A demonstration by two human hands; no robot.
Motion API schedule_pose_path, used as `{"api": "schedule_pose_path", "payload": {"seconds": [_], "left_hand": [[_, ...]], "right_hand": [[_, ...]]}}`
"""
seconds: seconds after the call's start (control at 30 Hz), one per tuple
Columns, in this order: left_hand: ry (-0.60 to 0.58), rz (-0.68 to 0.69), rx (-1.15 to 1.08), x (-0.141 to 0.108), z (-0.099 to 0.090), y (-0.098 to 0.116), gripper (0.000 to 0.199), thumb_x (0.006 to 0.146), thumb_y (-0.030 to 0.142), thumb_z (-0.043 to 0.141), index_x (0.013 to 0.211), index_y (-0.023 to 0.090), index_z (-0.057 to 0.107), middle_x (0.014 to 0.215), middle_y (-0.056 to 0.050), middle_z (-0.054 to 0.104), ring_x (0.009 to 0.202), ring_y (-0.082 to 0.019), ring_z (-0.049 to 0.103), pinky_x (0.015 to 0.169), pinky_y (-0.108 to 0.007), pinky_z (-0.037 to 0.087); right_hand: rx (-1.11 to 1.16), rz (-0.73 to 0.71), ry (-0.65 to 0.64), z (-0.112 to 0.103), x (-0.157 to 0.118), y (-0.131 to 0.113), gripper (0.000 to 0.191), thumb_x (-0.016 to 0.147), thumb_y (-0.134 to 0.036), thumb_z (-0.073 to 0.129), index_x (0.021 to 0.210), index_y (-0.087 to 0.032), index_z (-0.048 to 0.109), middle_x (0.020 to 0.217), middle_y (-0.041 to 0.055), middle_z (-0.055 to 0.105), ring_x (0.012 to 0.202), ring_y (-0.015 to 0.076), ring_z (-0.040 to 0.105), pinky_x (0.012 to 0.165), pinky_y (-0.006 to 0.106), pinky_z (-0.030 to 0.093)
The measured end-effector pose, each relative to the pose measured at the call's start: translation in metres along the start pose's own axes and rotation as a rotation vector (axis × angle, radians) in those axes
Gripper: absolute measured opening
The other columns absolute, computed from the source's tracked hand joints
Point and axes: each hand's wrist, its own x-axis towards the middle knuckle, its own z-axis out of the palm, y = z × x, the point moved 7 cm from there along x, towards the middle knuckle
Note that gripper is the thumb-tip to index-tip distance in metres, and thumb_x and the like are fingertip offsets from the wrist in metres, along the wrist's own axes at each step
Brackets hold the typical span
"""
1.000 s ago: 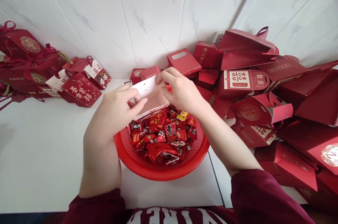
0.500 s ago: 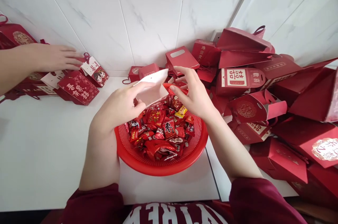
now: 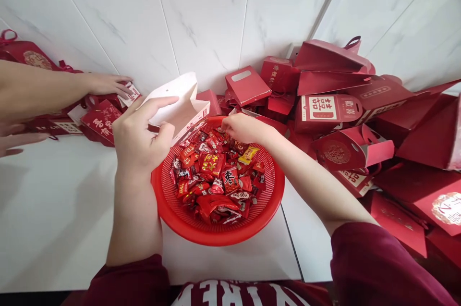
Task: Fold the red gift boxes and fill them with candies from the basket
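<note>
A red plastic basket full of wrapped candies stands in front of me. My left hand grips a small paper gift box, thumb and index finger apart on its side. The box is tilted over the basket's back left rim, its white flap raised and its mouth open. At the back of the basket my right hand dips among the candies with its fingers curled together. Its fingertips are partly hidden, so what they pinch cannot be made out.
Red gift boxes lie heaped along the right side and behind the basket. Another person's hand reaches in from the left over finished-looking boxes; a second hand shows below it. A tiled wall closes off the back.
My left hand has moved left with the box, opening it to view. My right hand has left the box and come down into the candies. The other person's hand has reached farther right.
</note>
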Motion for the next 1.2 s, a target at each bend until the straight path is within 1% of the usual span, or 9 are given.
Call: {"api": "schedule_pose_path", "payload": {"seconds": [0.1,0.27,0.33,0.43,0.57,0.7,0.87,1.07,1.2], "left_hand": [[-0.002,-0.012,0.0,0.0,0.004,-0.006,0.051,0.074,0.009,0.053,0.117,0.023,0.076,0.11,-0.002,0.075,0.1,-0.025,0.072,0.08,-0.039,0.056],[0.025,-0.014,0.037,0.0,0.006,-0.013,0.052,0.075,0.006,0.056,0.116,0.03,0.076,0.109,-0.001,0.075,0.094,-0.025,0.071,0.08,-0.037,0.057],[0.02,-0.021,0.03,0.0,0.005,-0.014,0.051,0.076,0.006,0.056,0.117,0.03,0.075,0.108,-0.001,0.075,0.091,-0.024,0.07,0.081,-0.037,0.056],[-0.007,-0.039,0.044,0.001,0.005,-0.014,0.05,0.076,0.006,0.057,0.116,0.03,0.076,0.105,-0.002,0.075,0.09,-0.024,0.07,0.081,-0.037,0.057],[-0.039,-0.076,0.065,0.002,0.007,-0.018,0.051,0.076,0.006,0.058,0.117,0.029,0.076,0.104,-0.002,0.074,0.085,-0.024,0.069,0.078,-0.037,0.056],[-0.04,-0.079,0.084,0.001,0.007,-0.018,0.053,0.077,0.006,0.057,0.122,0.027,0.075,0.106,-0.001,0.074,0.084,-0.021,0.068,0.076,-0.034,0.055],[-0.037,-0.088,0.056,0.001,0.005,-0.012,0.052,0.077,0.005,0.055,0.121,0.024,0.075,0.11,0.001,0.074,0.072,-0.015,0.061,0.072,-0.032,0.053],[-0.064,-0.092,0.046,-0.001,0.008,-0.013,0.054,0.078,0.006,0.054,0.122,0.028,0.074,0.115,0.001,0.073,0.079,-0.016,0.065,0.069,-0.029,0.052],[-0.104,-0.075,0.062,-0.002,0.013,-0.014,0.053,0.079,0.007,0.054,0.123,0.03,0.073,0.114,0.0,0.073,0.084,-0.018,0.068,0.07,-0.031,0.053]], "right_hand": [[-0.017,-0.056,-0.066,0.014,0.026,-0.018,0.031,0.094,-0.018,0.057,0.124,-0.012,0.063,0.125,0.0198,0.071,0.112,0.0325,0.069,0.089,0.038,0.051],[0.004,-0.091,-0.202,0.06,0.059,-0.026,0.065,0.089,-0.044,0.069,0.14,-0.006,0.052,0.13,0.0272,0.067,0.115,0.0395,0.068,0.091,0.044,0.053],[0.028,-0.131,-0.256,0.073,0.063,-0.021,0.078,0.084,-0.05,0.073,0.146,-0.009,0.049,0.133,0.0254,0.066,0.117,0.0398,0.067,0.095,0.045,0.052],[0.068,-0.238,-0.328,0.081,0.063,-0.015,0.076,0.076,-0.039,0.079,0.145,-0.019,0.054,0.135,0.0137,0.068,0.121,0.0337,0.065,0.102,0.039,0.048],[0.119,-0.309,-0.4,0.077,0.056,-0.013,0.062,0.073,-0.029,0.078,0.134,-0.024,0.066,0.122,0.0046,0.074,0.104,0.0247,0.07,0.09,0.03,0.05],[0.139,-0.299,-0.393,0.069,0.049,-0.013,0.045,0.074,-0.028,0.078,0.12,-0.023,0.076,0.112,0.0043,0.077,0.096,0.0232,0.07,0.082,0.03,0.049],[0.185,-0.233,-0.323,0.048,0.04,-0.004,0.022,0.081,-0.027,0.074,0.101,-0.022,0.082,0.099,0.005,0.078,0.089,0.0224,0.069,0.081,0.032,0.048],[0.385,-0.275,-0.355,0.033,0.026,-0.002,0.023,0.093,-0.035,0.066,0.1,-0.02,0.082,0.099,0.0027,0.079,0.09,0.0155,0.07,0.085,0.027,0.051],[0.45,-0.219,-0.366,0.037,0.024,0.003,0.028,0.097,-0.034,0.059,0.106,-0.016,0.078,0.1,0.0062,0.079,0.083,0.0144,0.071,0.071,0.026,0.055]]}}
